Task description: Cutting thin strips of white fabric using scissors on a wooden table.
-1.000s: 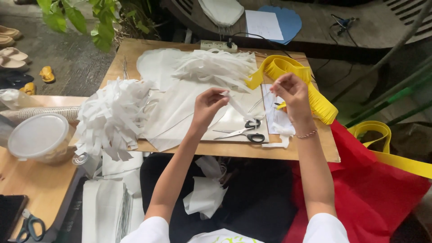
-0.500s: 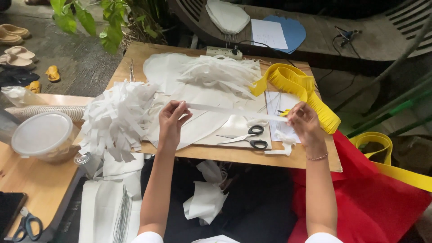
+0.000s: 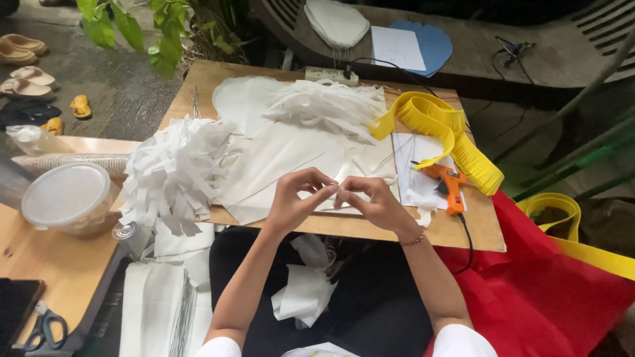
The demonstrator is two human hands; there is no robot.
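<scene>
My left hand (image 3: 297,201) and my right hand (image 3: 374,201) meet fingertip to fingertip above the near edge of the wooden board (image 3: 473,231). Both pinch a small piece of white strip (image 3: 335,188) between thumb and fingers. Under them lie flat white sheets (image 3: 278,162). A heap of cut white fringe (image 3: 175,175) sits left of my left hand. An orange glue gun (image 3: 450,188) lies on a white paper to the right of my right hand, beside a folded yellow fringed band (image 3: 440,125).
A clear lidded tub (image 3: 66,198) stands on a lower wooden table at left, with scissors (image 3: 45,328) near its front corner. A white power strip (image 3: 331,75) lies at the board's far edge. Red fabric (image 3: 549,297) spreads at right. White scraps (image 3: 304,294) rest on my lap.
My hands were spread apart with a white strip stretched between them. They have come together at the board's near edge, pinching the strip. The glue gun is now uncovered.
</scene>
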